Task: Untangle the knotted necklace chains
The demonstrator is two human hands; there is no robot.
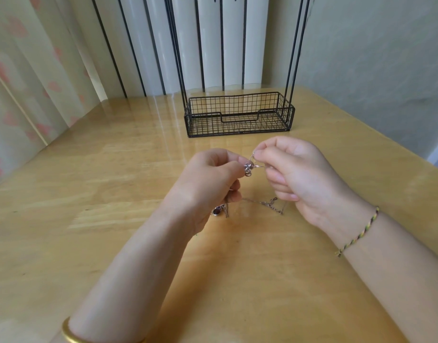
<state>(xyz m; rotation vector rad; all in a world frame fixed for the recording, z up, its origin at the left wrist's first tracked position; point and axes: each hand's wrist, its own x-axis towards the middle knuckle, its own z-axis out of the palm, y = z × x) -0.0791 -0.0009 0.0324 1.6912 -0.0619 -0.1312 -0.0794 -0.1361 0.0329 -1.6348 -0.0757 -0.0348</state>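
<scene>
Glossy wooden table (89,194) fills the view and carries all items. All positions below are given relative to the black wire basket (239,115), which stands on the far part of the table.

Nearest the camera, well in front of the basket and to its left, a gold bangle (72,335) sits on the left forearm. In front of the basket and to its right, a braided yellow-and-dark bracelet (359,235) circles the right wrist.

Closer to the basket, directly in front of it, both hands are raised above the table. The left hand (208,184) pinches the knot (248,167) of the necklace chains (270,205) between thumb and forefinger; its lower fingers curl around further strands. The right hand (304,174) pinches a thin strand just beside the knot, toward the basket's right end, with its remaining fingers curled. The two hands nearly touch at the knot.

Below the hands, loose chain hangs in a slack loop between them, and a dark oval pendant (216,211) dangles under the left hand. Whether the loop touches the table cannot be determined.

At the basket's ends, thin black rods (174,45) rise out of view. A pale curtain with pink hearts (27,82) hangs behind and left of the basket; a plain wall (373,58) stands behind and right of it.
</scene>
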